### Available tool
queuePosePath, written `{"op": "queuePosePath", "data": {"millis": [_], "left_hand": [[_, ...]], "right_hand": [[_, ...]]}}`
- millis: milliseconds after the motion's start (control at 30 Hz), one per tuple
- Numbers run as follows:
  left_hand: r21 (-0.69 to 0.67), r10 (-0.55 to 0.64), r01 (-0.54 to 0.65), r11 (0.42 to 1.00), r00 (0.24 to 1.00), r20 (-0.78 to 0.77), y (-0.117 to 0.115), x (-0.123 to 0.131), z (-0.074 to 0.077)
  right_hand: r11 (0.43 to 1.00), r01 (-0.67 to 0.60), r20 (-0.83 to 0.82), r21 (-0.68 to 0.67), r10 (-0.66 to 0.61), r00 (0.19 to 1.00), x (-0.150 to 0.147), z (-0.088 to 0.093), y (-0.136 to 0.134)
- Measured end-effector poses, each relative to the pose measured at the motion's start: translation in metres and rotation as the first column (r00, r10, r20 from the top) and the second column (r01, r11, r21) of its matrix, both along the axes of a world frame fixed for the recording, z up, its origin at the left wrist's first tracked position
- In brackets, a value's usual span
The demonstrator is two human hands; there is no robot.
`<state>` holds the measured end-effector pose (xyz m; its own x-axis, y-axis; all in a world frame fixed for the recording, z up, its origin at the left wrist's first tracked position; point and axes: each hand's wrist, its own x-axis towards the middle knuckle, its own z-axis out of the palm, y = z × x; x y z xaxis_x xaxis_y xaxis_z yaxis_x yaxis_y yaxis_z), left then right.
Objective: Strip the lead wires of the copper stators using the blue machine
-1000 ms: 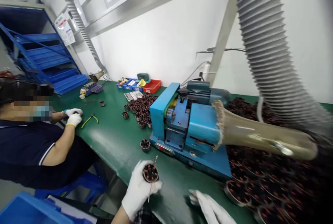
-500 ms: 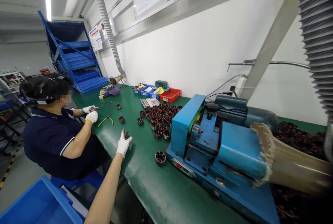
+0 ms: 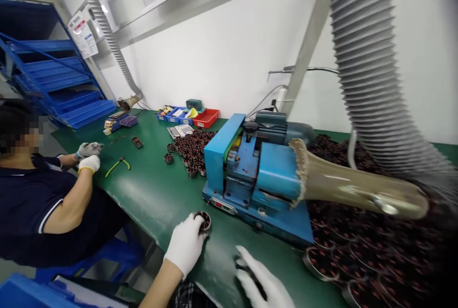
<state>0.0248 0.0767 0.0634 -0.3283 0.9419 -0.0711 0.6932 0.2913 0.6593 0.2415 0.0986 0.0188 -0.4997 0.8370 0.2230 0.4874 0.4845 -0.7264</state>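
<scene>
My left hand [image 3: 188, 243], in a white glove, has its fingers closed around a motor stator [image 3: 206, 222], a round metal ring with dark and reddish windings inside. The stator is at the bench's near side, partly hidden by the fingers. To its right, my right hand [image 3: 263, 282], also gloved in white, hovers low over the green bench top [image 3: 229, 236] with fingers apart and nothing in them. Just beyond both hands stands a blue belt-driven machine [image 3: 279, 169] with a motor behind it.
Many stators [image 3: 193, 153] are grouped left of the machine; another mass [image 3: 358, 251] fills the right side. A co-worker [image 3: 39, 203] sits at left, near green-handled pliers [image 3: 118, 165]. A flexible duct [image 3: 365, 60] hangs at right. Small bins [image 3: 206, 118] stand by the wall.
My left hand has come to the lone stator on the bench and closed on it. My right hand has entered the view. The camera has turned right.
</scene>
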Motion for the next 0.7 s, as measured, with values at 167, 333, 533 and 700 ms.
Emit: {"op": "queuePosePath", "data": {"millis": [167,333,533,700], "left_hand": [[0.024,-0.056,0.05,0.998,0.931,0.36,-0.045,0.02,-0.002],[0.128,0.015,-0.126,0.984,0.769,0.639,-0.058,-0.007,-0.014],[0.148,-0.067,0.038,0.988,0.978,0.198,-0.047,-0.011,-0.039],[0.027,-0.102,0.109,0.994,0.779,0.618,-0.043,0.04,-0.027]], "right_hand": [[0.964,-0.099,0.309,0.246,0.019,0.951,-0.043,0.017,-0.015],[0.939,-0.156,0.458,0.307,-0.002,0.889,-0.036,0.021,-0.017],[0.93,-0.181,0.439,0.32,0.023,0.898,-0.037,0.021,-0.015],[0.949,-0.105,0.322,0.297,0.004,0.947,-0.029,0.041,-0.027]]}}
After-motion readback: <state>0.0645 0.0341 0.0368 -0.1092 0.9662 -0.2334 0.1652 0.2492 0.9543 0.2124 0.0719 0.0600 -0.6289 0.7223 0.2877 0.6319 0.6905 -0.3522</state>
